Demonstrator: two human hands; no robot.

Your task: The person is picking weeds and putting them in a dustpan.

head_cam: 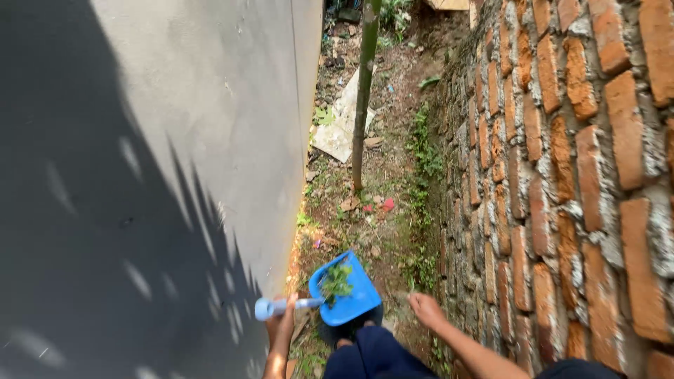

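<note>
My left hand (pixel 283 324) grips the pale blue handle of a blue plastic dustpan (pixel 346 289), low in the head view. The pan is held level above the ground and carries a small clump of green weeds (pixel 336 281). My right hand (pixel 425 309) hangs free to the right of the pan, fingers loosely curled with nothing in them, close to the brick wall. My dark trouser leg (pixel 372 354) and a foot show just below the pan.
A smooth grey plastered wall (pixel 175 175) rises on the left and a rough red brick wall (pixel 562 175) on the right, with a narrow dirt strip between them. A thin green trunk (pixel 364 91) stands ahead, beside a pale flat slab (pixel 340 126), litter and weeds.
</note>
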